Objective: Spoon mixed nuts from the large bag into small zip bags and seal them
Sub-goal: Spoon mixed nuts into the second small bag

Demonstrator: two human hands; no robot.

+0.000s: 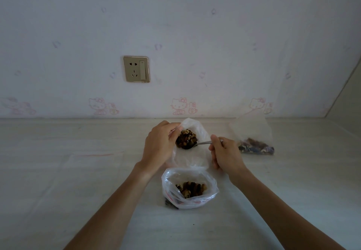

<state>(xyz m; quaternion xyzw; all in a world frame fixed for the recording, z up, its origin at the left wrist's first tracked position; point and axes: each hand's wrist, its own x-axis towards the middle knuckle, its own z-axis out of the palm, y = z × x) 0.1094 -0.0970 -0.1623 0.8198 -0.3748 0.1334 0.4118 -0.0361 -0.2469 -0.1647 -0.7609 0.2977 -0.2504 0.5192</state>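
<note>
My left hand point(158, 144) grips the rim of a clear plastic bag point(197, 130) and holds its mouth open. Mixed nuts point(186, 139) fill the opening. My right hand point(224, 153) holds the handle of a metal spoon point(205, 142), whose bowl is in among those nuts. Nearer to me a second clear bag point(189, 187) with a red zip strip stands open on the table, with nuts point(191, 189) in its bottom. A third clear bag point(254, 132) stands at the right, with a dark nut mix at its base.
The pale table point(78, 171) runs back to a wall with cartoon-cat wallpaper and a gold socket plate point(136, 69). A slanted wall edge closes the far right corner. A small dark object point(172, 204) lies under the near bag.
</note>
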